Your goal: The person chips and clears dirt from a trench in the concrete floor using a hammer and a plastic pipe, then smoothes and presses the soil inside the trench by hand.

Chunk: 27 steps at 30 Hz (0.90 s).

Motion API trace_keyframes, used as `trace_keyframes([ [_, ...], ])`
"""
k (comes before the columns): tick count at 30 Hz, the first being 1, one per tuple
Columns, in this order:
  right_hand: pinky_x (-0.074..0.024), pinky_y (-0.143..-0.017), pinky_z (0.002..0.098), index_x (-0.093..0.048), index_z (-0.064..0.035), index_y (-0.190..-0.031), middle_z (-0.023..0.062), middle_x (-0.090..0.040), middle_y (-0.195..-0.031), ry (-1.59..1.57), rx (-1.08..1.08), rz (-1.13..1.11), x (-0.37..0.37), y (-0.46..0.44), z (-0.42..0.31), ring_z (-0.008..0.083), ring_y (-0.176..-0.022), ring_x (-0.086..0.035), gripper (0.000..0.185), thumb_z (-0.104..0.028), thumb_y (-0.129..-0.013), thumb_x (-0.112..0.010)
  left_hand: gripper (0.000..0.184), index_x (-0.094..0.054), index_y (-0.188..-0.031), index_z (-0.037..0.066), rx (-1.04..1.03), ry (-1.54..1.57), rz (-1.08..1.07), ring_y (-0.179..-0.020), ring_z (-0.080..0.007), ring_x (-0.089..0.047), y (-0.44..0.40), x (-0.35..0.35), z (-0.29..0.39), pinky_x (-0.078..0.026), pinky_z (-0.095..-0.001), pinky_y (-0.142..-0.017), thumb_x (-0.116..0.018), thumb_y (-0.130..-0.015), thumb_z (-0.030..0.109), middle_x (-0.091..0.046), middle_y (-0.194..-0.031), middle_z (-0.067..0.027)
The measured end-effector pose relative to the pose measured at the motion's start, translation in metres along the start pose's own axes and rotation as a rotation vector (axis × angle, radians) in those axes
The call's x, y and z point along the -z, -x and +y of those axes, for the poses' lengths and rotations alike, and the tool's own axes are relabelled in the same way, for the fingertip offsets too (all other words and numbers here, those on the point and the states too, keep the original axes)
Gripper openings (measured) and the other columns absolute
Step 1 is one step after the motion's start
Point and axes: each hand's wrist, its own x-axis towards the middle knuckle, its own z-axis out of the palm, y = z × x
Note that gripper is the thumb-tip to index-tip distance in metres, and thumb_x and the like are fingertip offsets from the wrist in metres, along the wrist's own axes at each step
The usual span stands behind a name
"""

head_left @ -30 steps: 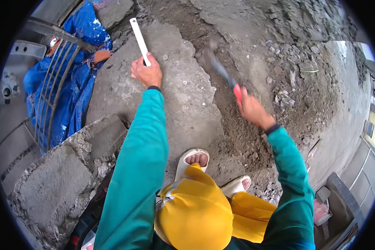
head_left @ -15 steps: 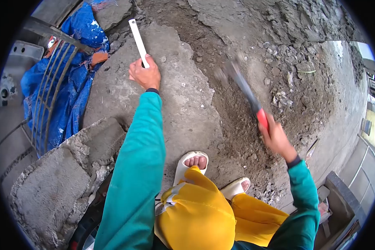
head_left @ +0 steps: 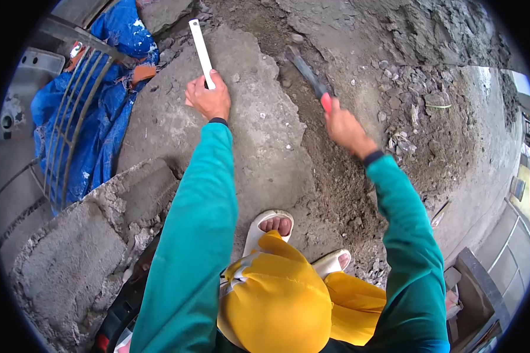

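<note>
Left grip (head_left: 208,99): closed on white bar (head_left: 200,48), lower end partly covered by fingers.
Right grip (head_left: 347,129): closed on red handle (head_left: 326,103) of dark tool (head_left: 307,74).
Tool tip: blurred, type unclear; over loose soil (head_left: 331,167) beside concrete slab (head_left: 265,126), contact can't tell.
Blue tarp (head_left: 121,35): partly behind metal bars (head_left: 81,112).
Grey box (head_left: 483,276), lower right: cut off by dark rim.

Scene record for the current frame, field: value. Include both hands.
left hand: gripping white bar, hole at far end
right hand: gripping red-handled tool, apparently a hammer
ground: broken concrete slab beside loose dirt
left side: metal grate against blue tarp; rough concrete block nearer the wearer
footwear: white sandals
</note>
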Motion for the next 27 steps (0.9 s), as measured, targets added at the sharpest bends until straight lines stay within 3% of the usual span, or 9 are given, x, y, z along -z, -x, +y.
trace_keyframes([
  [1,-0.0479,-0.054,0.0522,-0.038,0.0038,-0.106,0.0241,-0.06,-0.07,-0.039,-0.044,-0.052,0.002,0.026,0.0,0.0417,-0.061,-0.06,0.03,-0.02,-0.089,-0.046,0.024,-0.068,-0.077,0.007,-0.001,0.004,-0.007,-0.091,-0.0266,-0.051,0.001,0.001,0.0,-0.033,-0.0424,-0.087,-0.064,-0.077,0.03,-0.058,-0.087,-0.0067],
  [3,-0.0474,-0.047,0.0485,-0.036,0.0068,-0.118,0.0197,-0.058,-0.063,0.076,0.054,0.092,-0.005,0.071,0.001,0.0384,-0.051,-0.057,0.041,-0.021,-0.09,-0.047,0.025,-0.068,-0.079,0.006,0.015,-0.008,-0.003,-0.093,-0.0271,-0.051,0.0,-0.001,0.0,-0.033,-0.0429,-0.088,-0.064,-0.077,0.03,-0.058,-0.089,-0.0072],
  [5,-0.0468,-0.046,0.0482,-0.036,0.0073,-0.121,0.0184,-0.058,-0.062,0.054,0.05,-0.01,-0.004,0.126,0.007,0.0381,-0.049,-0.056,0.044,-0.021,-0.09,-0.048,0.026,-0.068,-0.08,0.005,0.002,-0.013,-0.026,-0.094,-0.0275,-0.051,0.0,-0.002,-0.007,-0.033,-0.0433,-0.089,-0.063,-0.077,0.031,-0.058,-0.09,-0.0076],
  [10,-0.0464,-0.048,0.0496,-0.036,0.0056,-0.119,0.0224,-0.057,-0.059,-0.064,-0.272,-0.268,0.012,0.251,0.018,0.0395,-0.051,-0.057,0.041,-0.02,-0.089,-0.047,0.03,-0.068,-0.085,0.004,0.012,-0.021,-0.042,-0.096,-0.0286,-0.05,0.0,0.002,0.0,-0.032,-0.0441,-0.09,-0.062,-0.078,0.033,-0.058,-0.095,-0.0092],
  [17,-0.0471,-0.053,0.0515,-0.038,0.0028,-0.119,0.0238,-0.061,-0.072,0.107,-0.252,-0.647,0.096,0.378,0.043,0.042,-0.055,-0.058,0.042,-0.022,-0.087,-0.049,0.03,-0.068,-0.085,0.004,0.017,-0.016,-0.067,-0.097,-0.0288,-0.05,-0.001,0.001,-0.003,-0.031,-0.043,-0.091,-0.061,-0.079,0.033,-0.058,-0.095,-0.0096],
  [22,-0.0475,-0.054,0.0514,-0.039,0.0001,-0.12,0.0251,-0.061,-0.074,0.101,-0.311,-0.636,0.117,0.353,0.019,0.0429,-0.058,-0.058,0.04,-0.021,-0.087,-0.05,0.031,-0.068,-0.084,0.004,-0.007,-0.035,-0.038,-0.096,-0.0288,-0.05,0.001,0.002,-0.002,-0.033,-0.0436,-0.089,-0.061,-0.079,0.034,-0.058,-0.093,-0.0094],
  [24,-0.0476,-0.056,0.0517,-0.039,-0.0015,-0.122,0.0265,-0.06,-0.077,-0.024,-0.361,-0.416,0.112,0.302,0.011,0.0448,-0.062,-0.058,0.041,-0.019,-0.088,-0.051,0.031,-0.068,-0.083,0.004,-0.015,-0.028,-0.024,-0.095,-0.0288,-0.05,-0.001,0.002,0.001,-0.033,-0.0439,-0.088,-0.061,-0.079,0.034,-0.058,-0.093,-0.0093],
  [27,-0.0462,-0.059,0.0522,-0.038,-0.0008,-0.125,0.0279,-0.059,-0.075,-0.253,-0.205,-0.106,0.106,0.188,-0.007,0.0468,-0.065,-0.057,0.042,-0.019,-0.089,-0.051,0.03,-0.068,-0.083,0.005,-0.012,-0.045,-0.04,-0.094,-0.0282,-0.051,0.0,-0.001,-0.005,-0.034,-0.0439,-0.087,-0.061,-0.079,0.033,-0.058,-0.092,-0.0083],
])
